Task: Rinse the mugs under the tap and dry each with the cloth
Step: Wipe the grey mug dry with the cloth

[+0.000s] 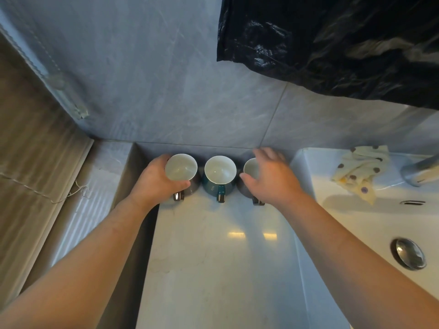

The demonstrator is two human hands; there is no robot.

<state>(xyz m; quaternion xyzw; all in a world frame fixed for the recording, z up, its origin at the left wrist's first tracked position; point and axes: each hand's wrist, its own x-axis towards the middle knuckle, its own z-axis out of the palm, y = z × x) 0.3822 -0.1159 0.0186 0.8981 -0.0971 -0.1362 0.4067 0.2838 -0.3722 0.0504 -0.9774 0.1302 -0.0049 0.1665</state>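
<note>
Print on the teal mug [212,185] is unreadable. Left hand [154,181] grips the left mug [181,167]; right hand [270,176], fingers spread, is over the right mug [250,168].

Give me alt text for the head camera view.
A person's left hand grips the left mug of three in a row on a pale counter; the right hand spreads over the right mug. A spotted cloth lies on the sink rim.

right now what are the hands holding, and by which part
The left hand grips the left mug round its body, below the rim. The right hand spreads open over the right mug, holding nothing.
</note>
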